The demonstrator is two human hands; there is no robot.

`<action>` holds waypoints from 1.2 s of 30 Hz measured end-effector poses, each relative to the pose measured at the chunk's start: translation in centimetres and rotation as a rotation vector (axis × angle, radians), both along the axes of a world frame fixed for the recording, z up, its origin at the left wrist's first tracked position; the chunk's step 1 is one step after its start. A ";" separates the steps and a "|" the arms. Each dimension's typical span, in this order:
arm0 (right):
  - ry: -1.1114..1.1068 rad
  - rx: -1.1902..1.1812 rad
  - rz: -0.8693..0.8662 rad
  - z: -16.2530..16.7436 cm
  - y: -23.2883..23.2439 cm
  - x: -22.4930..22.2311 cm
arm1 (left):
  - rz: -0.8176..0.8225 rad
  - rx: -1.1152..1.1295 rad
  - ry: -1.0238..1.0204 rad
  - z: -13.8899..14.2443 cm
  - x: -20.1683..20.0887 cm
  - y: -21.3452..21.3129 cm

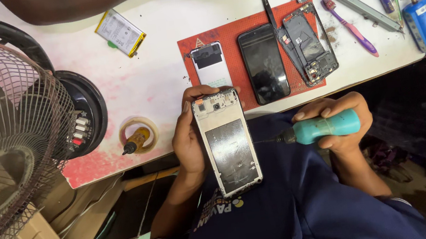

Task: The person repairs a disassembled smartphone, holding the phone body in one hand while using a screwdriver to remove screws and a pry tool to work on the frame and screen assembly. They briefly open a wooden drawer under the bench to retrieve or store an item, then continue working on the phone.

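**Opened phone frame held below the worktop edge**

At the left of the worktop [165, 87], a cage fan [3, 147] stands. On the red mat [235, 40] lie a dark phone [264, 63] and a stripped frame [310, 46]. Just below the edge, your left hand [188, 142] has its grip clamped on the opened phone frame [228, 142], held upright. Your right hand [339, 122] is clamped on the teal screwdriver [323, 127], its tip touching the frame's right edge.

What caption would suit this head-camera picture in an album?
Left hand holds an opened phone frame; right hand brings a turquoise-handled screwdriver to its edge.
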State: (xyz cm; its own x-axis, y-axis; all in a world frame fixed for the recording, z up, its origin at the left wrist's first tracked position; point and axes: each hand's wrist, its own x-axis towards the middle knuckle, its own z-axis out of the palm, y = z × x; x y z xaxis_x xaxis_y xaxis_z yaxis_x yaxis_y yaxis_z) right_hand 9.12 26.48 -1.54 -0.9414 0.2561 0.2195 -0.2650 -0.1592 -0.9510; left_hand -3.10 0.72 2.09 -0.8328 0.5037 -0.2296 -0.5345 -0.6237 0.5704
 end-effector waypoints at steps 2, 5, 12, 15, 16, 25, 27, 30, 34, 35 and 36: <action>0.010 -0.011 0.023 0.2 0.0 0.0 | -0.004 0.005 -0.004 -0.1 0.0 0.0; 0.025 -0.016 0.039 0.4 0.0 0.2 | -0.002 0.005 -0.009 -0.2 0.0 0.0; 0.052 -0.008 0.067 0.6 0.1 0.5 | 0.005 -0.012 -0.019 -0.3 0.0 -0.1; 0.058 -0.014 0.083 0.5 0.2 0.6 | 0.010 -0.009 -0.041 -0.3 0.0 -0.1; 0.058 -0.019 0.086 0.5 0.1 0.7 | 0.011 -0.006 -0.051 -0.3 0.0 -0.1; 0.070 -0.046 0.123 0.2 0.5 1.2 | 0.025 -0.007 -0.046 -0.4 -0.1 -0.1; 0.076 -0.056 0.138 0.0 0.6 1.2 | 0.034 -0.007 -0.038 -0.4 -0.3 -0.2; 0.081 -0.076 0.156 0.0 0.7 1.4 | 0.031 -0.009 -0.037 -0.3 -0.3 -0.1; 0.098 -0.092 0.145 -0.1 0.9 1.5 | 0.027 -0.006 -0.039 -0.3 -0.3 0.0; 0.104 -0.096 0.143 -0.2 1.0 1.5 | 0.027 -0.008 -0.039 -0.3 -0.3 0.0; 0.093 -0.098 0.148 -0.2 0.9 1.5 | 0.026 -0.010 -0.039 -0.4 -0.3 0.0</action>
State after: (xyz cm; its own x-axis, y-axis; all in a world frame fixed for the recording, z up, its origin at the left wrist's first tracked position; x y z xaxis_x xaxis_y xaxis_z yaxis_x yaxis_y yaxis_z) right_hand 10.62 27.43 -1.74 -0.9473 0.1406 0.2877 -0.3174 -0.2939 -0.9016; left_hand -3.40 0.70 1.72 -0.8361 0.4793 -0.2669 -0.5398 -0.6323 0.5557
